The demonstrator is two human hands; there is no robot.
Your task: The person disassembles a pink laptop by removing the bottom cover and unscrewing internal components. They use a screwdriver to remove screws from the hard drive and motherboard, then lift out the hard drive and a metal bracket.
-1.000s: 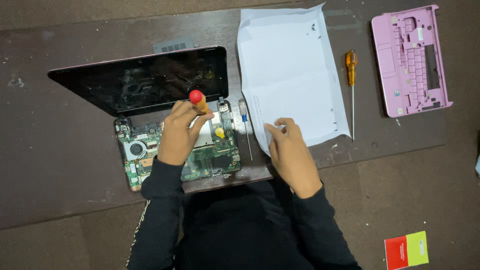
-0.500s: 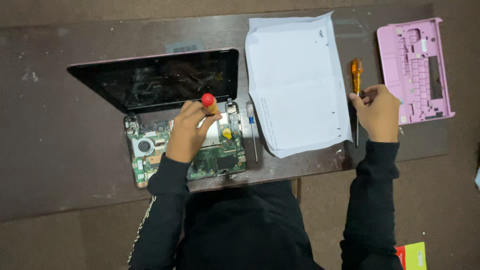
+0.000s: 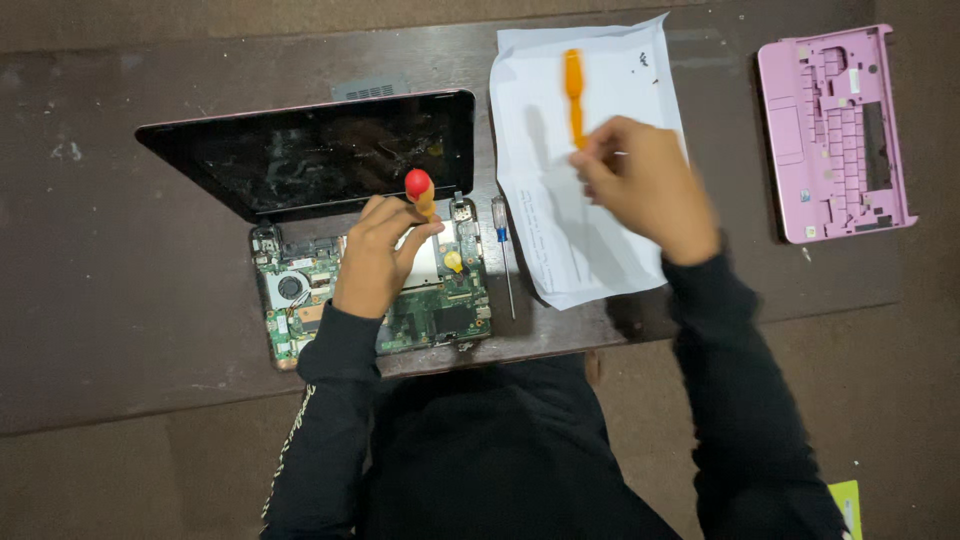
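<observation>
Handling two screwdrivers over an opened laptop

Spreading widest under both hands is the dark surface (image 3: 120,330). On it, below the left hand (image 3: 375,265), lies the opened laptop (image 3: 300,165) with its bare green circuit board (image 3: 440,315); the board looks thin, stiff and fragile, best touched only at its edges. Under the right hand (image 3: 645,190) is a white sheet of paper (image 3: 540,250), light and floppy. Far to the right of that hand sits the pink keyboard frame (image 3: 835,130), rigid plastic. The left hand is closed around a red-capped screwdriver (image 3: 420,190) standing upright on the board. The right hand, blurred, pinches an orange-handled screwdriver (image 3: 574,95) at its lower end; light, stiff, likely smooth, so the handle is the sure grip. Between the hands lies a thin blue-handled screwdriver (image 3: 503,250)
</observation>
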